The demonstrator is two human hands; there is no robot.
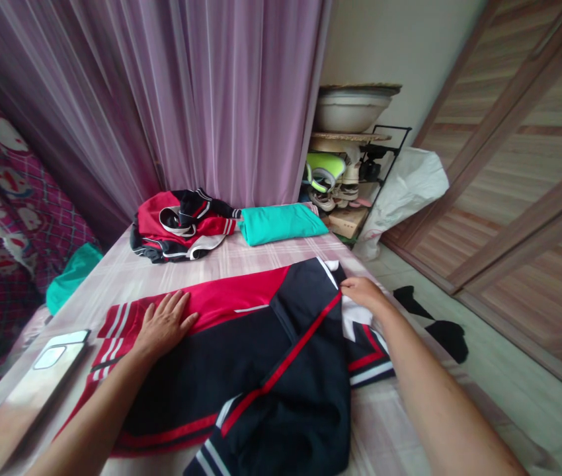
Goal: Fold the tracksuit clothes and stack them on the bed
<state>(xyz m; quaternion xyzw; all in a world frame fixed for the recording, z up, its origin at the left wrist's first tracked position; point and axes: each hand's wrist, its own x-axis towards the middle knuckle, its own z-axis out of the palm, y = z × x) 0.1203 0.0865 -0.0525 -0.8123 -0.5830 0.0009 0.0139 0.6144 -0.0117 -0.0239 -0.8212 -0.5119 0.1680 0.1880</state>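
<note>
The left hand (164, 325) lies palm down and flat on the red panel of the jacket (201, 377), fingers extended and slightly spread, thumb angled toward the right. The left forearm enters from the lower left and crosses the jacket's striped end. The right hand (363, 294) is closed, its fingers curled and gripping the jacket's edge beside the white collar section. The right forearm extends inward from the lower right.

The jacket, navy and red with white stripes, is located on the checked cover (117, 281), between the two forearms. One navy sleeve lies across its body, cuff toward the lower edge. Beyond the jacket are a crumpled red-and-navy garment (155, 221) and, just beside it, a folded turquoise cloth (283, 223).
</note>
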